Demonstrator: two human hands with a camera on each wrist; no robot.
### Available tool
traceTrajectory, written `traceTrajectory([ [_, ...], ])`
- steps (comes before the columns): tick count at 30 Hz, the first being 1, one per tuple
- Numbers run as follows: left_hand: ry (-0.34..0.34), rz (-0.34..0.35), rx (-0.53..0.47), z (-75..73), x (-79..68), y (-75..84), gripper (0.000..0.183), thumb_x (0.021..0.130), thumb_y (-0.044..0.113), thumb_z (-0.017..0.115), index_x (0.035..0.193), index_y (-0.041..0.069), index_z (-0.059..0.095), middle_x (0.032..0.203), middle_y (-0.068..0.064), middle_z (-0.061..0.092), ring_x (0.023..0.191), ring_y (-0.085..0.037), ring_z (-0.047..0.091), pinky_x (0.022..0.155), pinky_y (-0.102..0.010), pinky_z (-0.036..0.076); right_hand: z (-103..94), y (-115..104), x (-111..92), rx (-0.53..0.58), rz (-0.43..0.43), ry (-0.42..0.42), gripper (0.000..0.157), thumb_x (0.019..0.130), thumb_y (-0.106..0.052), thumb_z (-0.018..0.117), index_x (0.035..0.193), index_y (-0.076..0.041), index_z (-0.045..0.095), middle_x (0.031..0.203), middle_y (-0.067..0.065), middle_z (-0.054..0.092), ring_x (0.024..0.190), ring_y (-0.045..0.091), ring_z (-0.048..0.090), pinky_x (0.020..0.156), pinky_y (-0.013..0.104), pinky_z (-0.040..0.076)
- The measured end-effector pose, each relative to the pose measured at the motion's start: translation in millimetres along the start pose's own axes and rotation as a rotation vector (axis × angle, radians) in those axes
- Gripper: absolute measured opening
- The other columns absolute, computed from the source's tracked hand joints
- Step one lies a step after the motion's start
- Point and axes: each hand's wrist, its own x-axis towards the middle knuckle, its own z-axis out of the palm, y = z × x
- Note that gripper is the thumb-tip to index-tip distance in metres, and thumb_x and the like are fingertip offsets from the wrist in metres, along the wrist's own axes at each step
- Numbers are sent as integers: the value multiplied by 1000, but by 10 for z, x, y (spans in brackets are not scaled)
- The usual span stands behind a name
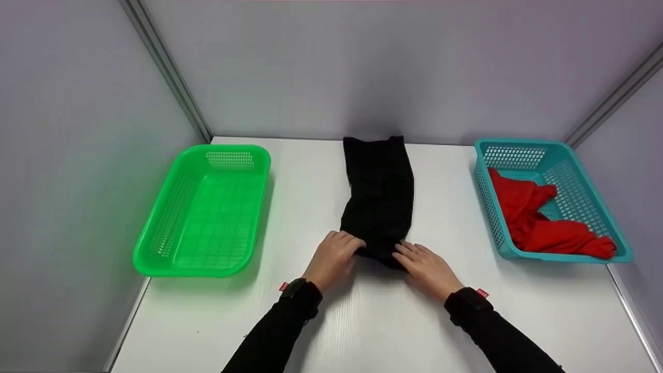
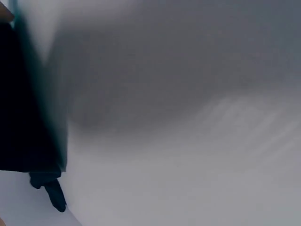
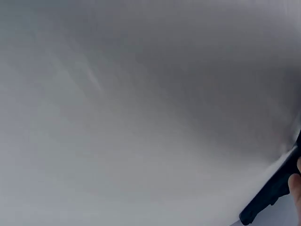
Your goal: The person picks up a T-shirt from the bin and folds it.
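A long black folded cloth (image 1: 380, 186) lies on the white table, its far end against the back wall. At the near left corner, my left hand (image 1: 334, 259) grips the cloth's edge with bent fingers. My right hand (image 1: 427, 269) pinches the near right corner, its thumb out of sight in the head view. The near edge looks slightly raised, with a shadow under it. Dark cloth (image 2: 23, 103) fills the left side of the left wrist view. A strip of it (image 3: 270, 188) shows beside a fingertip (image 3: 295, 188) in the right wrist view.
On the left stands a green plastic basket (image 1: 252, 228) with nothing visible in it. A teal basket (image 1: 590, 191) on the right holds a red cloth (image 1: 544, 223). Grey panels (image 1: 311, 67) wall in the table (image 1: 373, 326) at the back and both sides.
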Motion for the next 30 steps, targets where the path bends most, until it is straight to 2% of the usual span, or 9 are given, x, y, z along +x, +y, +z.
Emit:
traceTrajectory([
  [5, 33, -29, -82, -74, 62, 12, 30, 82, -7, 77, 106, 10, 70, 99, -1, 75, 96, -20, 69, 88, -34, 55, -93, 56, -50, 111, 81, 190, 45, 72, -1, 88, 113, 3, 72, 117, 18, 76, 108, 34, 74, 92, 46, 59],
  [8, 13, -79, -154, -143, 74, 12, 32, 83, -10, 75, 108, 8, 70, 99, -4, 75, 95, -22, 71, 88, -35, 57, -215, 112, -50, 206, 113, 295, 42, 71, 6, 85, 110, 1, 73, 112, 16, 78, 102, 32, 75, 87, 42, 61],
  [11, -55, -172, -283, -210, 91, 21, 32, 87, -12, 68, 113, 7, 68, 108, -7, 75, 104, -23, 72, 92, -36, 58, -377, 162, -10, 346, 151, 358, 40, 72, 13, 84, 109, -1, 75, 110, 13, 79, 99, 28, 77, 90, 27, 59],
  [14, -121, -282, -439, -263, 124, 31, 31, 92, -10, 61, 119, 6, 63, 122, -8, 74, 118, -24, 70, 101, -37, 56, -547, 200, 47, 517, 222, 376, 39, 76, 16, 82, 110, -3, 79, 107, 10, 81, 98, 19, 78, 92, 12, 53],
  [17, -141, -364, -584, -310, 174, 35, 28, 95, -9, 57, 119, 5, 59, 125, -8, 74, 121, -22, 69, 104, -38, 55, -696, 229, 94, 671, 302, 363, 32, 84, 12, 79, 110, -7, 81, 103, 6, 82, 95, 9, 77, 86, 7, 50],
  [20, -118, -390, -674, -352, 225, 26, 25, 96, -10, 56, 116, 3, 59, 117, -11, 76, 112, -22, 73, 99, -38, 57, -807, 247, 111, 797, 361, 320, 27, 90, 7, 76, 111, -8, 82, 105, 4, 82, 97, 3, 74, 84, 10, 53],
  [24, -111, -381, -718, -401, 265, 5, 21, 101, -8, 58, 116, 2, 66, 113, -13, 76, 106, -22, 74, 93, -36, 59, -891, 256, 96, 981, 458, 208, 24, 96, 3, 72, 117, -4, 79, 112, 1, 80, 104, -1, 72, 89, 14, 56],
  [27, -155, -380, -742, -430, 270, -11, 20, 103, -4, 59, 118, 3, 71, 116, -12, 77, 103, -21, 74, 88, -32, 59, -913, 263, 75, 1100, 519, 102, 22, 100, -3, 69, 121, -1, 77, 115, -1, 79, 105, 0, 72, 91, 17, 57],
  [30, -206, -395, -770, -454, 264, -26, 21, 104, -2, 60, 119, 4, 73, 116, -10, 77, 95, -20, 72, 83, -29, 57, -904, 275, 58, 1171, 529, 15, 22, 103, -6, 67, 122, 1, 75, 113, 1, 78, 102, 4, 73, 91, 20, 57],
])
